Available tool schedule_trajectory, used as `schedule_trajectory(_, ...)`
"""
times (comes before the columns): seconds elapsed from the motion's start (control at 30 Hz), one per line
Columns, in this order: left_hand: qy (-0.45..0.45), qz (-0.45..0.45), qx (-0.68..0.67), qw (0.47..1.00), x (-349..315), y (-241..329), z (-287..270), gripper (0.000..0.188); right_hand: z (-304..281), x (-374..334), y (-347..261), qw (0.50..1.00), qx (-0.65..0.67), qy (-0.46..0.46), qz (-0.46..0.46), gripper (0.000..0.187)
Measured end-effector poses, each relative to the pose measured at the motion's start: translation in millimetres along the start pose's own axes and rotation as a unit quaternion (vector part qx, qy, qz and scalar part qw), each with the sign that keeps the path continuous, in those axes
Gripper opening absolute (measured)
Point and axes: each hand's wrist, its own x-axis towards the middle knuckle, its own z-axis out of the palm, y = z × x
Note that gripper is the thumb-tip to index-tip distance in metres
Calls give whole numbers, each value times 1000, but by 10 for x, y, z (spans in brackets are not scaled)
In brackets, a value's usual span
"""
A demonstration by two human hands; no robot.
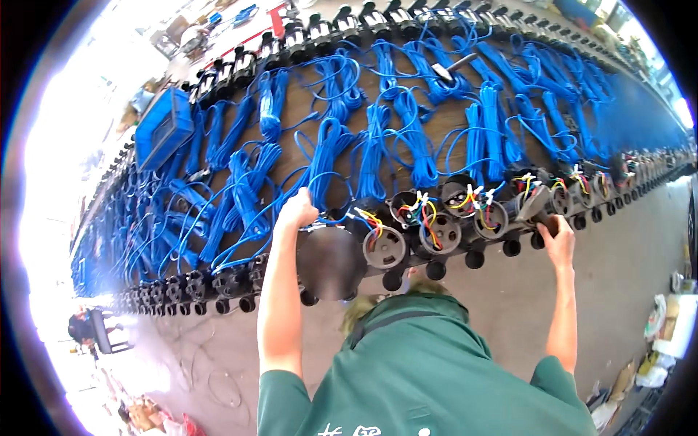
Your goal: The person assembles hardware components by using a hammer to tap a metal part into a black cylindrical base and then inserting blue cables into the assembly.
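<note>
I can make out two bare hands at the near edge of a long brown work surface [297, 109], reaching from the short sleeves of a dark green shirt [414, 370]. The left hand [297, 211] has its fingers drawn together at the near end of a coiled bundle of thin bright-blue cable [326, 156]; from here I cannot tell whether they are clamped on a strand or merely touching. The right hand [558, 240], well apart from it, has thumb and fingers against the near side of a tilted round dark-grey lid [533, 202], and I cannot tell how firmly they close there. Between the hands I see open round black housings in a row, with red, yellow and green wires [431, 221] spilling out and loose grey round covers [384, 249] hanging at their near side. A blurred patch hides what lies just below the left hand. Many more blue bundles cover the surface beyond, where a tool with a pale metal head and dark handle [452, 67] lies across them. Black-and-silver cylinders [320, 29] line the far edge, and a blue plastic crate [165, 129] sits tilted at far left.
</note>
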Motion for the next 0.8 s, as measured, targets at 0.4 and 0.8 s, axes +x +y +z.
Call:
schedule_trajectory(0.4, -35, -66, 26, 997, -69, 180, 399, 37, 384, -294, -2316, 963, 244, 2, -110, 24)
schedule_trajectory(0.8, -39, -88, 7, 995, -75, 73, 359, 46, 959, -701, -3779, 856, 395, -278, -184, 16)
